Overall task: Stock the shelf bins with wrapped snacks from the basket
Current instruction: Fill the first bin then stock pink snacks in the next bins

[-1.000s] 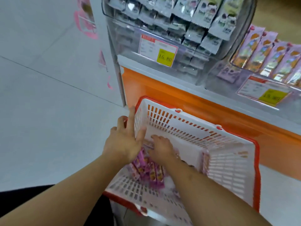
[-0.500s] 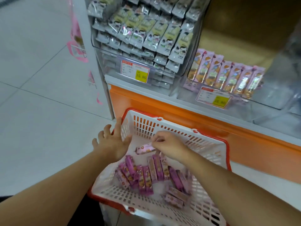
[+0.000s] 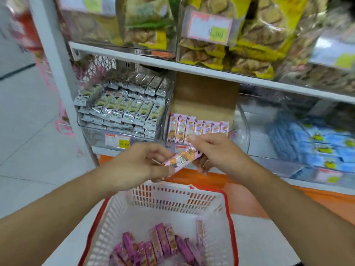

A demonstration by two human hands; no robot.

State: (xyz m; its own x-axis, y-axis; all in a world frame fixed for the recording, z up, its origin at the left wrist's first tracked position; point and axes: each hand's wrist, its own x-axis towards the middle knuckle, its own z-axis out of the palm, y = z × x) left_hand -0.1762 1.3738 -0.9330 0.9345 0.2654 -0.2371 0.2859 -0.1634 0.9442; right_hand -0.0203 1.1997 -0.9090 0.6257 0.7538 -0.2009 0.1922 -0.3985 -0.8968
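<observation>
- We see the left hand (image 3: 134, 166) and the right hand (image 3: 217, 152) raised together above the basket (image 3: 167, 196), in front of the shelf bins.
- The left hand has its fingers curled round the lower left end of one pink wrapped snack (image 3: 182, 159); thumb and fingertips pinch that end.
- The right hand holds the upper right end of the same snack, its fingers curled under the wrapper and its thumb on top.
- The snack lies tilted between the two hands, its right end higher than its left.
- Just beyond the right hand we find a clear bin (image 3: 244, 127) with a row of matching pink snacks (image 3: 197, 129) standing upright along its front; behind the row, brown cardboard (image 3: 203, 96) shows.
- Beyond the left hand, a second clear bin holds stacked silver and yellow packets (image 3: 123, 106), with a price label (image 3: 118, 141) on its front.
- Well to the right of the right hand we note blue packets (image 3: 324, 148) in a further bin; detail is blurred.
- Below both hands, the white basket with a red rim holds more pink and purple snacks (image 3: 159, 246) heaped at its near end.
- Above both hands, the upper shelf (image 3: 192, 69) carries yellow bags of biscuits (image 3: 255, 39).
</observation>
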